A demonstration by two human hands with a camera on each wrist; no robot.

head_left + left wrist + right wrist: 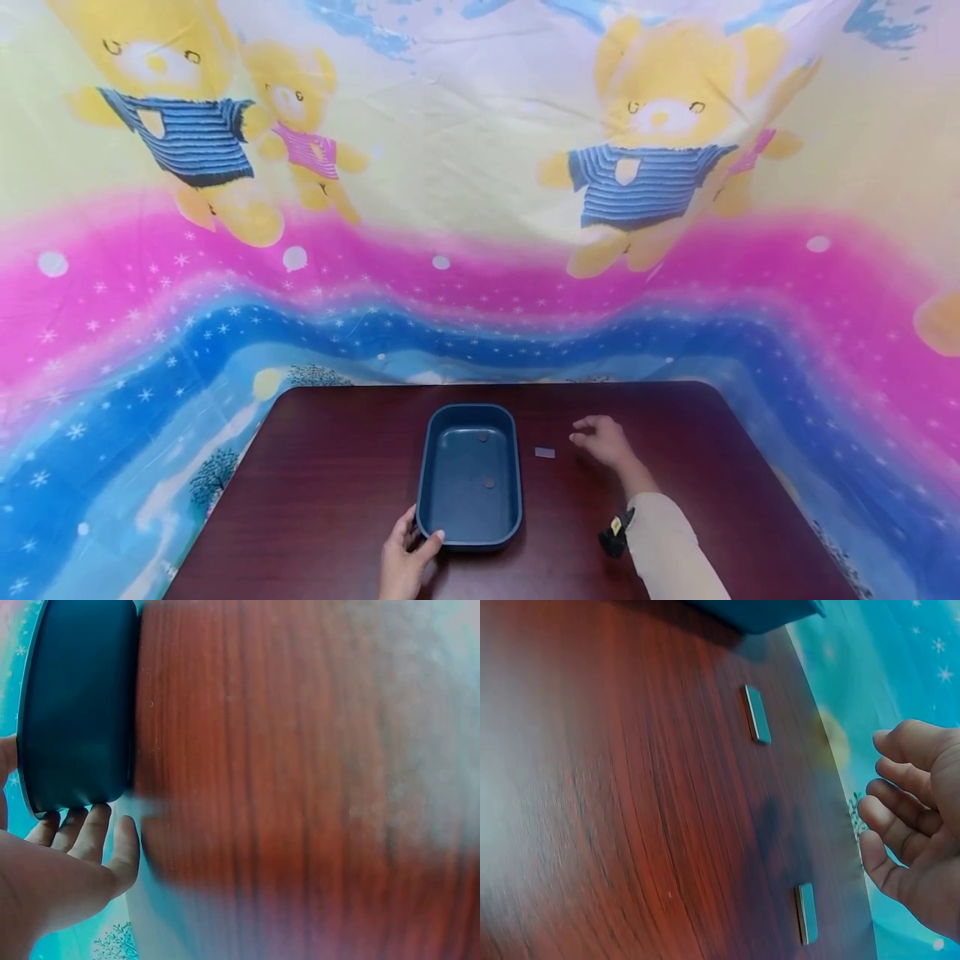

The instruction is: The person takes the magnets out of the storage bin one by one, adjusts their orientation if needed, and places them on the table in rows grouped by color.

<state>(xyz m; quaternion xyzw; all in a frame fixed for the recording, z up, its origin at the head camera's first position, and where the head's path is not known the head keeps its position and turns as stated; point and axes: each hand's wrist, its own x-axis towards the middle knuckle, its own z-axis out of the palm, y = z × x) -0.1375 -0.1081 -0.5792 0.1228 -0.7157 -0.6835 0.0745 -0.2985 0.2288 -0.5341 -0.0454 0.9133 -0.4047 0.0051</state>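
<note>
A dark blue rectangular tray (469,533) with rounded corners stands on the table. My left hand (405,560) grips its near left corner, the thumb at the rim and the other fingers along the outer wall. Two small brown round pieces (489,482) lie inside the tray. To the tray's right, a small flat grey rectangular piece (544,453) lies on the tabletop. My right hand (603,443) hovers to the right of that piece, fingers loosely bent and holding nothing. In the right wrist view a second rectangular piece (808,913) lies near this hand.
The dark red-brown wooden table (337,475) has rounded far corners. Behind and around it hangs a colourful cloth (480,250) printed with bears. A black strap device (615,537) sits on my right wrist by a light sleeve (671,542).
</note>
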